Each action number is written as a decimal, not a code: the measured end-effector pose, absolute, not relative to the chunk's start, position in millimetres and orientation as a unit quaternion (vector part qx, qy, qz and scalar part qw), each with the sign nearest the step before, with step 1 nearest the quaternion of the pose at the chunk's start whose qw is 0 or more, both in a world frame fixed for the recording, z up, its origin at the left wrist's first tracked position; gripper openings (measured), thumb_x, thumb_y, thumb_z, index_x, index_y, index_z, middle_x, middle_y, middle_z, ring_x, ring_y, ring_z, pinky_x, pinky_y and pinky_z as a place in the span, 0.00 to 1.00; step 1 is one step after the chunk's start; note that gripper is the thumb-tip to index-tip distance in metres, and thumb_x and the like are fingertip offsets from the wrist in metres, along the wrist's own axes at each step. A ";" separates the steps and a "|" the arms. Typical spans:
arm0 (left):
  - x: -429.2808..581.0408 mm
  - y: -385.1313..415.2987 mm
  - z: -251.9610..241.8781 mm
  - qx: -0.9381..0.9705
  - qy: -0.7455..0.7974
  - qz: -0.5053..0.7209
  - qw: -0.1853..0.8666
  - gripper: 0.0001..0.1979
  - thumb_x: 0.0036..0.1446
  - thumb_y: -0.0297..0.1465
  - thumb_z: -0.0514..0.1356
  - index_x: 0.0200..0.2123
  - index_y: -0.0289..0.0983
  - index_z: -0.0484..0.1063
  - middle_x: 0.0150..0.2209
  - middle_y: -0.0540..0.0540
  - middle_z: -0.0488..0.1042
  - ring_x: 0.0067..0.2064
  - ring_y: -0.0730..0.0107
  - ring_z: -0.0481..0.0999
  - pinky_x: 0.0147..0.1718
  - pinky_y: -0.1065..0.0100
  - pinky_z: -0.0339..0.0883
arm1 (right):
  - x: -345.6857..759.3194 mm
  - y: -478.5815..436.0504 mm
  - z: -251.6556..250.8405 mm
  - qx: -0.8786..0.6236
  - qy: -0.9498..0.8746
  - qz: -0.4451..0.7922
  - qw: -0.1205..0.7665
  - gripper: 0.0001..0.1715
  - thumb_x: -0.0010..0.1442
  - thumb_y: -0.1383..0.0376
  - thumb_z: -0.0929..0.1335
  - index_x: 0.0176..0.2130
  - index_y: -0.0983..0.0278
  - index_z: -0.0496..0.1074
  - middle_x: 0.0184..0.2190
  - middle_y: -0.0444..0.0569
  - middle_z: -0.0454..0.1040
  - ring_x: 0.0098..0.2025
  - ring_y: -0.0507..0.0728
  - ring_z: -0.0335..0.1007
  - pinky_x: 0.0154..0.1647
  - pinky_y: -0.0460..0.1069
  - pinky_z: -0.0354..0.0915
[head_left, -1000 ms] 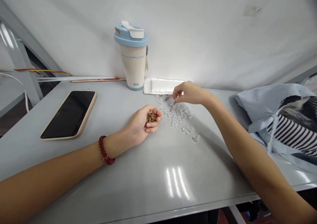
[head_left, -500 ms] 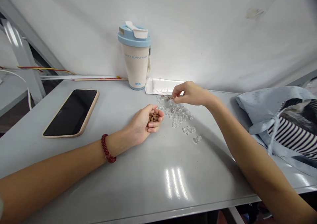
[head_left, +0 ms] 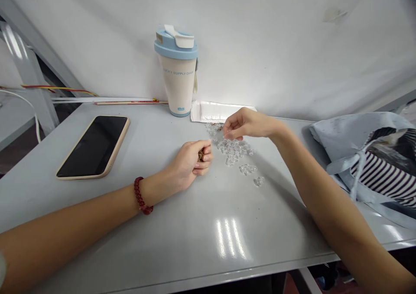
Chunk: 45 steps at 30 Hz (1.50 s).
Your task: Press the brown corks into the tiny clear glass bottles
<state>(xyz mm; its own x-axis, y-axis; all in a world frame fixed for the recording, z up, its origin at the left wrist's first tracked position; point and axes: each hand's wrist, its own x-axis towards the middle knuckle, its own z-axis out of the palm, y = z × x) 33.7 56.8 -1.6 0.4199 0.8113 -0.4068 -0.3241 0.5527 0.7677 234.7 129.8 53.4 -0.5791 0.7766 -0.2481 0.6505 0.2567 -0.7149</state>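
My left hand (head_left: 191, 162) rests on its side on the grey table, fingers curled round small brown pebble-like pieces (head_left: 201, 155), which show in the gap between thumb and fingers. To its right, my right hand (head_left: 242, 124) hovers palm down over a loose pile of small clear plastic pieces (head_left: 233, 149). Its thumb and fingers are pinched together at the pile's far left side; whatever is between the tips is too small to tell. A few brown bits (head_left: 219, 128) show among the clear pieces, partly hidden by the right fingers.
Behind the pile lies a white flat packet (head_left: 211, 111) against the wall, beside a beige cup with a blue lid (head_left: 180, 77). A black phone in a pale case (head_left: 94, 147) lies at left. At right sits a light blue cloth bag (head_left: 338, 134). The table's front edge (head_left: 247, 274) is near.
My left fingers have closed further over the brown pieces, so fewer show. My right hand has shifted slightly left and nearer, its fingertips lower in the picture.
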 end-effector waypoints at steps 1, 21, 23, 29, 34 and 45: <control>33.2 57.7 -1.7 0.293 0.398 0.360 0.791 0.16 0.57 0.28 0.55 0.18 0.36 0.57 0.19 0.55 0.53 0.15 0.86 0.46 0.11 0.78 0.42 | 242.7 134.3 52.1 -0.467 -0.786 0.398 0.074 0.04 0.52 0.66 0.72 0.27 0.63 0.76 0.19 0.42 0.72 0.22 0.50 0.65 0.26 0.48 0.60; 30.2 63.7 -2.7 0.269 0.361 0.360 0.817 0.08 0.48 0.26 0.54 0.19 0.33 0.65 0.19 0.51 0.58 0.15 0.84 0.48 0.11 0.79 0.44 | 204.2 133.3 13.3 -0.509 -0.854 0.093 0.051 0.15 0.61 0.69 0.65 0.45 0.68 0.77 0.43 0.58 0.73 0.32 0.54 0.65 0.33 0.48 0.58; 30.0 63.6 -2.5 0.268 0.364 0.360 0.816 0.08 0.48 0.26 0.54 0.19 0.33 0.64 0.19 0.51 0.58 0.15 0.84 0.48 0.11 0.78 0.44 | 203.4 133.7 13.9 -0.510 -0.855 0.086 0.043 0.16 0.58 0.71 0.65 0.44 0.69 0.77 0.40 0.56 0.73 0.31 0.53 0.63 0.32 0.48 0.57; 30.4 63.3 -0.3 0.264 0.370 0.361 0.815 0.07 0.48 0.25 0.54 0.19 0.33 0.64 0.19 0.51 0.57 0.15 0.84 0.48 0.11 0.78 0.44 | 207.8 136.6 15.2 -0.507 -0.855 0.100 0.054 0.13 0.51 0.72 0.68 0.38 0.69 0.76 0.32 0.52 0.72 0.31 0.53 0.63 0.31 0.48 0.58; 31.4 64.9 -0.6 0.253 0.364 0.363 0.819 0.08 0.48 0.25 0.54 0.19 0.33 0.65 0.19 0.52 0.57 0.15 0.84 0.48 0.11 0.78 0.44 | 218.4 139.6 15.4 -0.505 -0.816 0.224 0.169 0.09 0.46 0.70 0.69 0.32 0.67 0.75 0.25 0.47 0.72 0.29 0.53 0.66 0.30 0.48 0.61; 30.8 64.5 -3.4 0.243 0.357 0.375 0.821 0.09 0.50 0.25 0.52 0.20 0.32 0.67 0.19 0.51 0.59 0.15 0.84 0.49 0.10 0.78 0.45 | 221.1 139.7 21.7 -0.482 -0.791 0.300 0.226 0.06 0.50 0.69 0.71 0.32 0.66 0.77 0.30 0.49 0.78 0.30 0.53 0.70 0.30 0.48 0.64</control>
